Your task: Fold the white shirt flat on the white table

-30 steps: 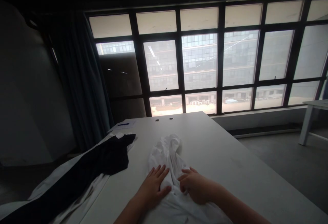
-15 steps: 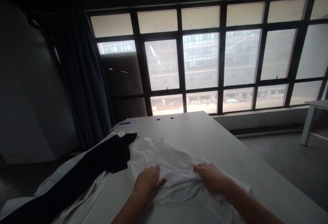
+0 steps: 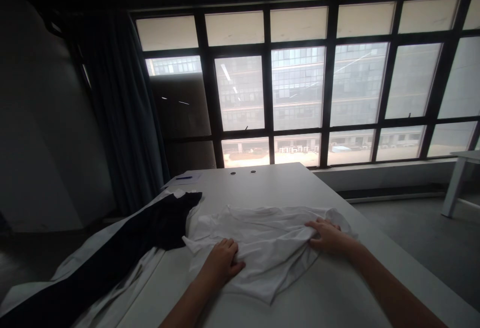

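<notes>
A white garment (image 3: 262, 240) lies spread and wrinkled on a pale table (image 3: 285, 188). My left hand (image 3: 221, 263) rests on its left part with fingers curled into the cloth. My right hand (image 3: 327, 235) grips a bunched fold at the garment's right edge. Both forearms reach in from the bottom of the picture.
A black garment (image 3: 150, 233) lies over more white cloth (image 3: 93, 263) along the table's left side. A sheet of paper with a blue pen (image 3: 184, 178) sits at the far left corner. A dark curtain (image 3: 123, 118) and large windows stand behind. Another white table (image 3: 461, 173) is at the right.
The white garment went from a bunched heap to spread wide. My right hand moved right, pulling the cloth outward, and my left hand stayed on the left part.
</notes>
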Demonstrator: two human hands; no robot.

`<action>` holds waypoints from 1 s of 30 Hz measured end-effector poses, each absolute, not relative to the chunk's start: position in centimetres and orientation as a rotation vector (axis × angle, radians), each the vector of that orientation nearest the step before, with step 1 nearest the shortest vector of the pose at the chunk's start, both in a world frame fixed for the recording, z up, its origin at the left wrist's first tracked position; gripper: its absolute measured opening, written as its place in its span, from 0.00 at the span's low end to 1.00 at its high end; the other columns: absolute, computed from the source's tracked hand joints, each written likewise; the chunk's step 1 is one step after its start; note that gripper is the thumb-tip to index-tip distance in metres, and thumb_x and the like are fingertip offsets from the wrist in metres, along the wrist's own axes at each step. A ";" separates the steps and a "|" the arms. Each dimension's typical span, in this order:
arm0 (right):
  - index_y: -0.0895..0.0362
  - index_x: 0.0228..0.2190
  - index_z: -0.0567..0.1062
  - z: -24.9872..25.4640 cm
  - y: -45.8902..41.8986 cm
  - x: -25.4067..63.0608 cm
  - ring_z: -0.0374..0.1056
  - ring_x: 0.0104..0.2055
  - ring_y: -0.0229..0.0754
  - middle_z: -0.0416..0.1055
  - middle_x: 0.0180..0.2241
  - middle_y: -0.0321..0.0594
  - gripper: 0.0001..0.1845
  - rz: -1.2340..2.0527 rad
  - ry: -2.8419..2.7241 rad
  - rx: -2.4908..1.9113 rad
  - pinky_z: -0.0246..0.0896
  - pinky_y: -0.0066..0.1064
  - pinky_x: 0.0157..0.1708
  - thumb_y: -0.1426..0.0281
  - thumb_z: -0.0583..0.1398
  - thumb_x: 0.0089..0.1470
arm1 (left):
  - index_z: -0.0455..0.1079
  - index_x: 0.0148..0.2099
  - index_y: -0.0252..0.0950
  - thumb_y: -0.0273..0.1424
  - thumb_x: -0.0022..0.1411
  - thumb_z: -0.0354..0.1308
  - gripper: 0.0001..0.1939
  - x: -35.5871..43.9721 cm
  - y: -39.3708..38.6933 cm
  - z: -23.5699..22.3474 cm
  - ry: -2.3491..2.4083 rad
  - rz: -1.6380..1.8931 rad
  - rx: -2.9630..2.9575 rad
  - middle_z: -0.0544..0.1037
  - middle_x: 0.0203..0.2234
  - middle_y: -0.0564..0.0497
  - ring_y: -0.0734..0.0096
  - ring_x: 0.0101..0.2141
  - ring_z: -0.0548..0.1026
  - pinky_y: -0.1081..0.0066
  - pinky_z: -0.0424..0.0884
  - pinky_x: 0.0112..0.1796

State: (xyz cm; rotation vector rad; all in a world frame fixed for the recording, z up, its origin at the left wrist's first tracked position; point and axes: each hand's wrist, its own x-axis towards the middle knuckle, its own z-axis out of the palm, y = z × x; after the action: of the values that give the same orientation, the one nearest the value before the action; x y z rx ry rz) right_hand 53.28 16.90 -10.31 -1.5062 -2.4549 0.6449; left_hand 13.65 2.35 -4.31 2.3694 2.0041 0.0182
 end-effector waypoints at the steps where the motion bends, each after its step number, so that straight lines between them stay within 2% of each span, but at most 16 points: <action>1: 0.49 0.54 0.76 -9.9 16.8 53.0 0.64 0.56 0.55 0.68 0.53 0.47 0.28 0.709 -2.447 -1.472 0.50 0.49 0.58 0.49 0.58 0.56 | 0.71 0.40 0.38 0.41 0.62 0.61 0.12 13.8 2.3 -4.1 1.986 0.022 2.394 0.75 0.42 0.47 0.58 0.44 0.72 0.64 0.66 0.46; 3: 0.55 0.40 0.81 -8.8 16.5 52.3 0.69 0.45 0.51 0.73 0.41 0.46 0.29 0.730 -2.423 -1.493 0.49 0.51 0.58 0.47 0.52 0.61 | 0.70 0.38 0.39 0.38 0.67 0.56 0.09 14.3 2.1 -3.6 1.952 0.031 2.446 0.75 0.39 0.48 0.61 0.42 0.72 0.66 0.66 0.44; 4: 0.58 0.33 0.80 -8.3 16.2 51.9 0.69 0.41 0.49 0.73 0.36 0.46 0.30 0.694 -2.412 -1.522 0.49 0.52 0.58 0.48 0.51 0.62 | 0.69 0.37 0.39 0.36 0.69 0.53 0.09 14.5 2.0 -3.4 1.936 0.038 2.475 0.75 0.39 0.48 0.62 0.41 0.72 0.66 0.66 0.43; 6: 0.59 0.28 0.79 -7.2 15.4 51.3 0.68 0.40 0.49 0.73 0.34 0.47 0.28 0.665 -2.415 -1.497 0.48 0.52 0.59 0.50 0.53 0.61 | 0.69 0.38 0.39 0.33 0.70 0.48 0.10 14.8 1.7 -3.1 1.901 0.061 2.533 0.75 0.39 0.47 0.63 0.41 0.72 0.67 0.65 0.43; 8: 0.56 0.37 0.80 -6.5 14.5 51.0 0.67 0.46 0.50 0.73 0.43 0.46 0.24 0.753 -2.443 -1.358 0.52 0.47 0.58 0.49 0.59 0.57 | 0.69 0.40 0.39 0.30 0.70 0.46 0.10 15.1 1.5 -3.1 1.832 0.099 2.591 0.75 0.40 0.47 0.64 0.41 0.73 0.68 0.65 0.42; 11: 0.48 0.51 0.76 -6.2 13.4 50.9 0.64 0.54 0.51 0.69 0.53 0.42 0.32 0.949 -2.550 -1.154 0.58 0.39 0.55 0.49 0.67 0.46 | 0.69 0.41 0.40 0.31 0.70 0.46 0.10 15.3 1.0 -3.2 1.714 0.117 2.606 0.76 0.38 0.49 0.65 0.39 0.75 0.69 0.66 0.40; 13: 0.48 0.50 0.77 -6.7 13.2 50.7 0.62 0.57 0.52 0.69 0.53 0.40 0.32 0.856 -2.625 -1.176 0.56 0.39 0.57 0.58 0.70 0.41 | 0.69 0.46 0.41 0.37 0.67 0.54 0.09 15.2 0.8 -3.2 1.683 0.114 2.513 0.78 0.39 0.50 0.64 0.40 0.76 0.69 0.68 0.40; 14: 0.50 0.47 0.77 -7.1 13.3 50.7 0.63 0.55 0.52 0.70 0.51 0.40 0.27 0.757 -2.634 -1.226 0.55 0.39 0.56 0.64 0.69 0.42 | 0.68 0.52 0.43 0.41 0.62 0.60 0.18 15.1 0.8 -3.1 1.687 0.121 2.447 0.79 0.42 0.51 0.62 0.42 0.77 0.70 0.68 0.42; 16: 0.55 0.40 0.77 -7.8 13.9 50.7 0.66 0.49 0.47 0.72 0.45 0.41 0.15 0.564 -2.575 -1.347 0.56 0.35 0.51 0.74 0.61 0.48 | 0.59 0.64 0.45 0.47 0.48 0.71 0.44 14.9 0.8 -2.6 1.714 0.111 2.340 0.77 0.52 0.50 0.58 0.49 0.76 0.70 0.69 0.47; 17: 0.56 0.38 0.76 -8.0 14.3 50.9 0.67 0.45 0.44 0.73 0.42 0.42 0.14 0.509 -2.529 -1.387 0.56 0.33 0.47 0.77 0.56 0.50 | 0.57 0.66 0.45 0.47 0.44 0.74 0.50 14.6 0.9 -2.2 1.745 0.071 2.319 0.76 0.54 0.51 0.57 0.51 0.75 0.70 0.68 0.49; 18: 0.57 0.37 0.76 -8.1 14.8 51.1 0.68 0.43 0.43 0.73 0.41 0.42 0.14 0.474 -2.483 -1.419 0.55 0.32 0.45 0.79 0.53 0.52 | 0.61 0.63 0.46 0.47 0.43 0.74 0.47 14.3 1.1 -1.9 1.781 0.013 2.318 0.77 0.52 0.51 0.57 0.50 0.76 0.70 0.69 0.48; 20: 0.57 0.36 0.75 -8.0 15.8 51.9 0.68 0.41 0.43 0.74 0.38 0.43 0.15 0.422 -2.397 -1.478 0.54 0.32 0.44 0.79 0.50 0.56 | 0.72 0.50 0.43 0.44 0.52 0.69 0.24 13.7 1.4 -1.1 1.859 -0.107 2.337 0.80 0.43 0.52 0.58 0.44 0.78 0.69 0.69 0.44; 22: 0.57 0.39 0.73 -7.4 16.7 52.9 0.69 0.42 0.44 0.74 0.38 0.43 0.14 0.369 -2.298 -1.528 0.54 0.33 0.45 0.76 0.49 0.59 | 0.72 0.40 0.40 0.37 0.61 0.60 0.08 13.1 1.9 -0.3 1.938 -0.147 2.350 0.79 0.37 0.50 0.58 0.41 0.78 0.68 0.68 0.42; 23: 0.57 0.42 0.73 -6.9 17.1 53.3 0.70 0.42 0.45 0.74 0.39 0.44 0.14 0.348 -2.236 -1.530 0.55 0.34 0.45 0.75 0.49 0.59 | 0.72 0.39 0.39 0.33 0.63 0.56 0.05 12.9 2.1 0.1 1.972 -0.136 2.352 0.79 0.38 0.48 0.57 0.41 0.77 0.67 0.68 0.41; 26: 0.57 0.47 0.70 -4.6 17.6 54.3 0.70 0.44 0.44 0.74 0.44 0.45 0.16 0.298 -2.070 -1.465 0.57 0.34 0.46 0.73 0.51 0.59 | 0.70 0.41 0.38 0.24 0.59 0.52 0.09 13.1 2.3 2.0 2.072 -0.083 2.367 0.76 0.43 0.47 0.59 0.42 0.76 0.66 0.67 0.42; 30: 0.57 0.45 0.72 0.6 15.7 56.1 0.69 0.44 0.44 0.73 0.46 0.45 0.15 0.359 -2.005 -1.328 0.62 0.34 0.45 0.69 0.51 0.59 | 0.71 0.36 0.37 0.24 0.57 0.51 0.08 14.5 1.1 6.5 1.854 0.133 2.280 0.74 0.45 0.47 0.65 0.43 0.73 0.70 0.67 0.45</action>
State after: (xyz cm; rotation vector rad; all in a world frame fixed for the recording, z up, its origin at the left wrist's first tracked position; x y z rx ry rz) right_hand 56.10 15.67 0.60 -1.3281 -2.0050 0.3587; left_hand 14.49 1.11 6.46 2.2804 1.8541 0.1330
